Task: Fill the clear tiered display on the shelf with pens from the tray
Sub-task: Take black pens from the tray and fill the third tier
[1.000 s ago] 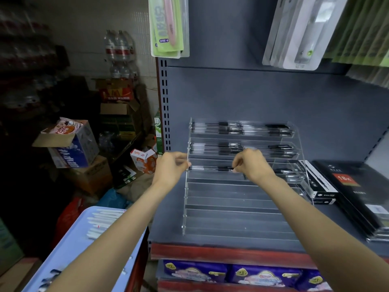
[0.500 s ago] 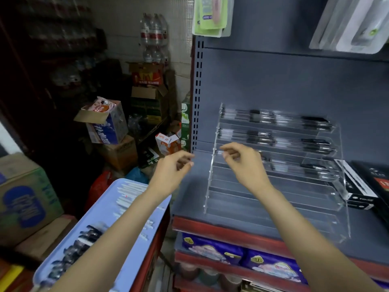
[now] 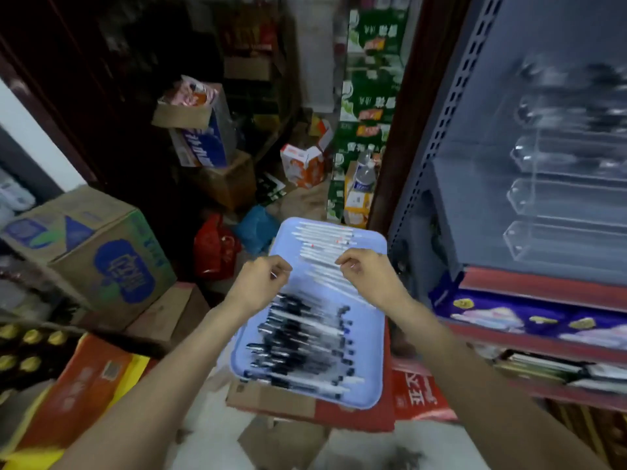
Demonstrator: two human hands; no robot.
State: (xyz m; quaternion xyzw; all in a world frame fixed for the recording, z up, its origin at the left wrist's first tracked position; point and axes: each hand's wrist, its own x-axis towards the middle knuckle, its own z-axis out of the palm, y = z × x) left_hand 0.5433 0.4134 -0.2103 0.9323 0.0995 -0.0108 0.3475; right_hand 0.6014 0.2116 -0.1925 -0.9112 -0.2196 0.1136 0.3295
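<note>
— Pens [image 3: 305,337]: item and location?
— Slim plastic sticks in two lots on a pale blue tray [image 3: 369,368] with rounded corners. White-barrelled lot [image 3: 325,245] at the far end; clear-barrelled lot with black grips and caps at the near end, lying crosswise in rough rows. Tray rests on a red-and-brown carton [image 3: 417,398].

— Hands?
— Left hand [image 3: 259,286] and right hand [image 3: 371,278] hover over the middle of the tray, above the white lot. Fingers of both are curled inward, tips drawn together as if pinching; a thin pale sliver shows at the left fingertips, too blurred to name. Whether either hand holds a pen cannot be told.

— Display?
— Clear tiered display [image 3: 559,198], hard transparent acrylic in stepped troughs, on the grey metal shelf [image 3: 475,232] to the right. Upper tiers carry dark smeared shapes; lower tiers look see-through.

— Surroundings?
— Cardboard boxes [image 3: 91,242], a red bag [image 3: 215,249].
</note>
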